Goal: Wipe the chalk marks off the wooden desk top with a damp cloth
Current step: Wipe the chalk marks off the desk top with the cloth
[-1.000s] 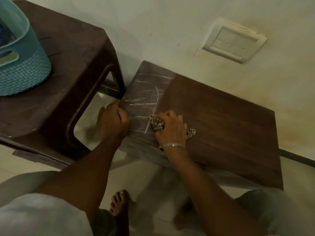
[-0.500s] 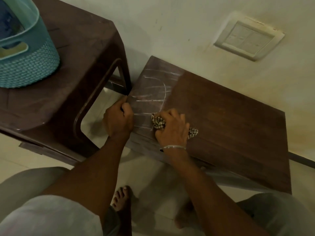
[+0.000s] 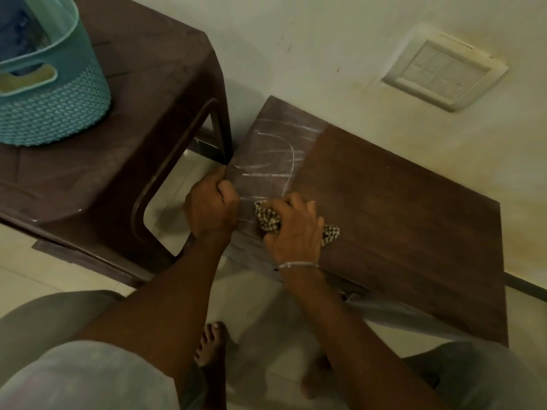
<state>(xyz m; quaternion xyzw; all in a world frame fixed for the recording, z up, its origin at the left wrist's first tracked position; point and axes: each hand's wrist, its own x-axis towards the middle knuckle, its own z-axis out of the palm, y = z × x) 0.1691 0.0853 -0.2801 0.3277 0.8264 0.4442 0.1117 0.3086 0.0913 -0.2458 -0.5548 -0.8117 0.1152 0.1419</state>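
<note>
Chalk marks (image 3: 272,161) streak the left end of our wooden desk top (image 3: 399,220), pale lines and one long curve against a dull, smeared patch, while the wood to the right of them looks dark and clean. Starting at the far left, a teal plastic basket (image 3: 56,113) with a woven-pattern wall sits on a dark brown plastic table (image 3: 142,119), which stands higher than the desk and just beside its left end; one table leg (image 3: 220,134) comes down right at the desk's back left corner. Next comes our left hand (image 3: 211,210), curled closed over the desk's left edge and gripping it, thumb on top near the lowest chalk lines. Just to its right our right hand (image 3: 296,229) presses down on a checked cloth (image 3: 268,220), fingers bent around it and holding it bunched, with one corner of the cloth poking out on the right side of the hand; it lies on the near left part of the top, at the border between the chalky patch and the clean wood. A thin bracelet (image 3: 299,264) circles that wrist. Below the arms we see a bare foot (image 3: 211,341) on the pale tiled floor (image 3: 44,279). Farther right, on the wall (image 3: 325,54) behind the desk, sits a white switch plate (image 3: 444,75).
</note>
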